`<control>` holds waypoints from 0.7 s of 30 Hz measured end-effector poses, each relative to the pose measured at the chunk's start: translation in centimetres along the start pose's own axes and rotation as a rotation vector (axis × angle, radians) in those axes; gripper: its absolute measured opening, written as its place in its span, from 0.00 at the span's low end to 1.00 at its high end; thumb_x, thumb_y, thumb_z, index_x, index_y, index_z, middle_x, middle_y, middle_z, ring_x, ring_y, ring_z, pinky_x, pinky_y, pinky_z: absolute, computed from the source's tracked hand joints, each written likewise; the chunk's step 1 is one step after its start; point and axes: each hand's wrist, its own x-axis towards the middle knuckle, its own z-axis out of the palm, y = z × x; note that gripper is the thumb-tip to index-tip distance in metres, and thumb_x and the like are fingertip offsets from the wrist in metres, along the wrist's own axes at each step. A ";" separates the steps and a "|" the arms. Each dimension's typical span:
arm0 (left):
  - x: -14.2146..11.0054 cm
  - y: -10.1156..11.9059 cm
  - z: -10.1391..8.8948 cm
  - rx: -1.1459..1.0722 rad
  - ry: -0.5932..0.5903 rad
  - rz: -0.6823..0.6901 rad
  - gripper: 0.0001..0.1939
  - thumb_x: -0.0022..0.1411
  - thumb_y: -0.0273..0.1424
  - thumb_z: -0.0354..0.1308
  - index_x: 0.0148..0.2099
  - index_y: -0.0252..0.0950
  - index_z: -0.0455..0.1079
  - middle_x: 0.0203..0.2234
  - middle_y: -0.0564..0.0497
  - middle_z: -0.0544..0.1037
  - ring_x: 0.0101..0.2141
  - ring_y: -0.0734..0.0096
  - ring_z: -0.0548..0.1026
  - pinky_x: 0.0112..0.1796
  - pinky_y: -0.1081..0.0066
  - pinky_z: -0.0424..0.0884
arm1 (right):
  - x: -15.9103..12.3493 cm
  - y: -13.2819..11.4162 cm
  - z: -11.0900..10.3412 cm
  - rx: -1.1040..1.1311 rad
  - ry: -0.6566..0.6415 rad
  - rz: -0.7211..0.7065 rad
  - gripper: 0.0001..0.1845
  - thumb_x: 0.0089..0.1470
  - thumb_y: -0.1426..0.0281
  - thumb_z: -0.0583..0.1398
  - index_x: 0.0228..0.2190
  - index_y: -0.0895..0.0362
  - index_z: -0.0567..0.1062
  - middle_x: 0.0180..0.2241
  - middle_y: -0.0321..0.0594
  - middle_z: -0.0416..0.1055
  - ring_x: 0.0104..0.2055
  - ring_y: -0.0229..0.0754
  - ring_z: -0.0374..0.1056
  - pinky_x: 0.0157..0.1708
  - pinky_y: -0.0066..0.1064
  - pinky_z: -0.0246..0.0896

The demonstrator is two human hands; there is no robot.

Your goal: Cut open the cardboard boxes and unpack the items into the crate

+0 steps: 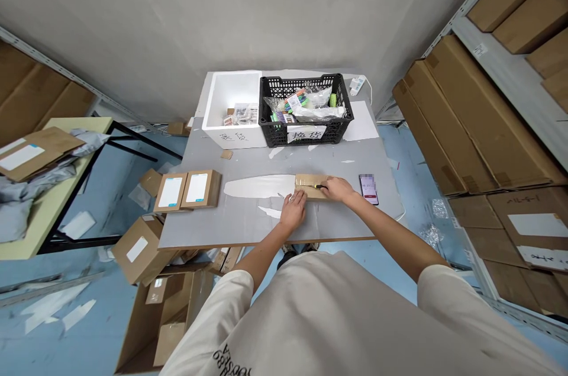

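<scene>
A narrow brown cardboard box (310, 193) lies flat near the middle of the grey table. My right hand (338, 189) is closed around a box cutter (318, 186), which looks dark with some yellow. Its blade points left and lies over the top of the box, along the taped part. My left hand (293, 209) holds the box at its near left corner, with the fingertips pressed on the cardboard. Whether the blade has gone into the cardboard is too small to tell. Left of the box, a long white patch (257, 186) shows on the tabletop.
Behind the box stand a white foam bin (235, 138) and a black crate (306, 121) of bagged goods. Two labelled boxes (202, 189) sit at the table's left edge. A phone (368, 189) lies to the right. Shelves with cartons (483, 121) flank the right side.
</scene>
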 end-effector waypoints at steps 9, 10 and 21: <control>1.0 1.4 -1.3 0.023 0.005 -0.055 0.27 0.70 0.31 0.47 0.70 0.39 0.57 0.65 0.41 0.65 0.65 0.53 0.61 0.61 0.53 0.59 | -3.6 6.0 0.2 0.029 -0.014 0.125 0.20 0.66 0.63 0.52 0.44 0.54 0.82 0.47 0.51 0.78 0.46 0.51 0.74 0.42 0.35 0.63; 1.0 1.5 -1.4 0.021 -0.001 -0.055 0.27 0.70 0.31 0.47 0.70 0.39 0.57 0.65 0.40 0.65 0.65 0.53 0.61 0.61 0.53 0.59 | -4.1 6.7 0.2 0.038 -0.011 0.130 0.20 0.66 0.63 0.52 0.44 0.53 0.82 0.46 0.51 0.78 0.46 0.51 0.74 0.42 0.35 0.63; 1.2 2.1 -2.1 0.011 -0.030 -0.076 0.31 0.65 0.26 0.51 0.69 0.41 0.55 0.64 0.40 0.64 0.65 0.52 0.59 0.61 0.51 0.57 | -8.0 13.9 2.2 0.287 0.049 0.228 0.19 0.63 0.57 0.56 0.42 0.50 0.83 0.34 0.45 0.79 0.38 0.48 0.74 0.35 0.32 0.61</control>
